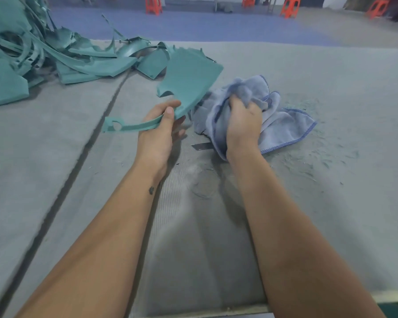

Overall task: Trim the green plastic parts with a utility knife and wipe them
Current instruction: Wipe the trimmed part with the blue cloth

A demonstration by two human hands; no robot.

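- One heap of green plastic parts (21, 56) is piled at the far left of the table (331, 92); sheets and strips overlap, so an exact count cannot be made.
- One dark seam (83, 152) is seen running diagonally across the grey table cover, left of the arms.
- One green part (189, 76) is held above the table near centre, apart from the heap; a narrow strip with a round hole (116, 126) sticks out to its left.
- The left hand (161, 129) is closed on that part where the strip meets the wide panel, thumb on top, fingers underneath.
- One small dark tattoo (shape unclear) is seen on the left wrist (151, 190).
- One thin dark blade (201, 146) is lying flat on the table between the hands, partly covered by the cloth; whether it is the utility knife cannot be told.
- One blue cloth (283, 125) is bunched on the table just right of the part, its stitched edge spread to the right.
- The right hand (244, 120) is clenched on the cloth, fingers buried in the folds.
- Green shavings (319, 161) are scattered right of the cloth; open table is left beyond them and in front toward the near edge.
- Four orange stools (290, 6) are seen on the floor behind the table.
- No writing can be read.
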